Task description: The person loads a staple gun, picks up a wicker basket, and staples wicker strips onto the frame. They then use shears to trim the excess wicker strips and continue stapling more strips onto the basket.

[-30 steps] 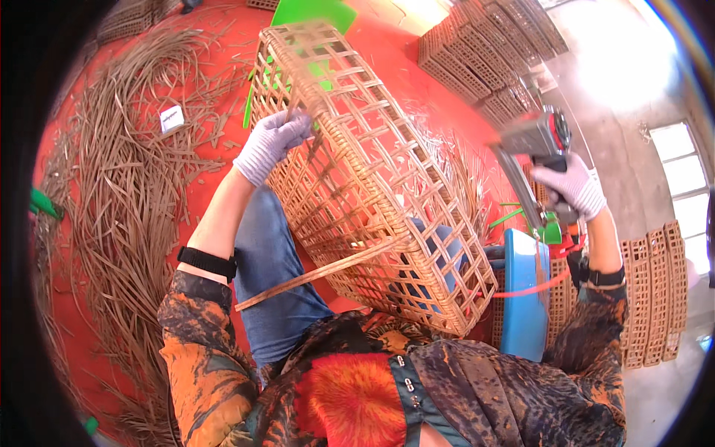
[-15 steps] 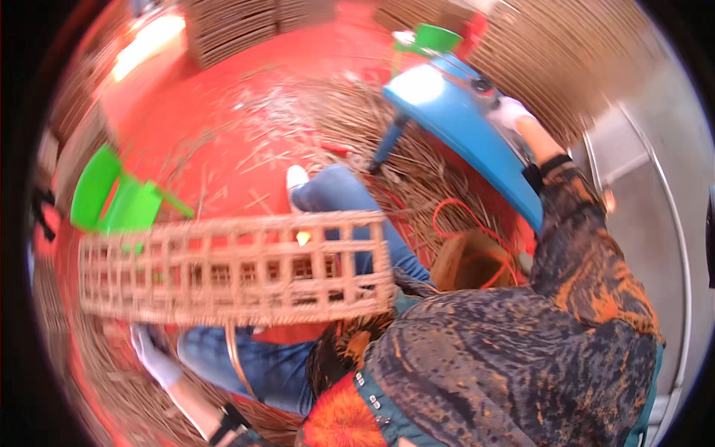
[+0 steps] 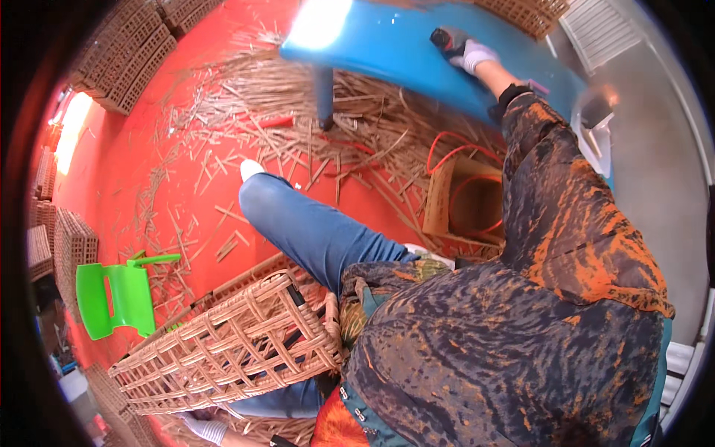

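Note:
A long woven wicker basket [image 3: 223,346] with an open lattice lies tilted across my lap. My left hand [image 3: 207,430], in a pale glove, is at the basket's lower edge; its fingers are hidden there, so their grip does not show. My right arm stretches far out over the blue table [image 3: 387,45]. There my gloved right hand [image 3: 473,56] is closed around a dark grey and black hand tool [image 3: 447,39] with a rounded end. The tool's exact kind cannot be made out.
A green plastic chair [image 3: 123,298] stands at the left. Cut cane strips [image 3: 298,97] litter the red floor [image 3: 186,149]. Under the table, a red hose [image 3: 447,141] loops by a cardboard box [image 3: 447,197]. Stacked wicker baskets [image 3: 126,56] stand at the far left.
My view has swung, bringing the table nearer the top. The basket has tilted and come lower, with its right end nearer me. My right hand is still on the tool at the table.

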A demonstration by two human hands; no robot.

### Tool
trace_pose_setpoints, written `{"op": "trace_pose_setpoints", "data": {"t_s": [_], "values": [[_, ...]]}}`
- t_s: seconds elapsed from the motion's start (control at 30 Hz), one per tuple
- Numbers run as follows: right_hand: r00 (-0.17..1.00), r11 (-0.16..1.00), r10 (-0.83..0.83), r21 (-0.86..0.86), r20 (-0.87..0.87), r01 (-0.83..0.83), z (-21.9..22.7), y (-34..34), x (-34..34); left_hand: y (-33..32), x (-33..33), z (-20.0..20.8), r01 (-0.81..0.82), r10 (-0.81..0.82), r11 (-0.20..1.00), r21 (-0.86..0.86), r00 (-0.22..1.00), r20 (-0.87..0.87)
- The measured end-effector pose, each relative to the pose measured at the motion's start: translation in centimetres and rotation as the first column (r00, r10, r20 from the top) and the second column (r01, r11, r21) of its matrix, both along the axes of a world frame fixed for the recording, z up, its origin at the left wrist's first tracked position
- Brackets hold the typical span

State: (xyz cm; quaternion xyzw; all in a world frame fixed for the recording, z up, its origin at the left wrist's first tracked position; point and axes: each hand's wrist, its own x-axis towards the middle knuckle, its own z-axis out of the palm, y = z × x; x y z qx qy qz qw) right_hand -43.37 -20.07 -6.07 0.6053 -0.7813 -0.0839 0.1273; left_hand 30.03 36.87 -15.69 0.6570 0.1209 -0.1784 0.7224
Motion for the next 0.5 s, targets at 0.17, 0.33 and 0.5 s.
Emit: {"op": "trace_pose_setpoints", "data": {"t_s": [0.17,0.33,0.5], "values": [[0.861,0.727,0.490,-0.480,-0.137,-0.490,2.3,3.2,9.5,1.4,2.1,0.9,0.014,-0.049,0.980,0.197,0.983,0.174],[0.606,0.709,0.705,-0.326,0.369,-0.625,-4.9,6.6,16.7,0.0,0.8,3.8,0.048,-0.106,0.959,0.281,0.975,0.197],[0.855,0.650,0.313,0.563,0.413,-0.510,-13.3,14.2,16.9,-1.9,1.1,6.2,0.119,-0.190,0.936,0.332,0.963,0.190]]}}
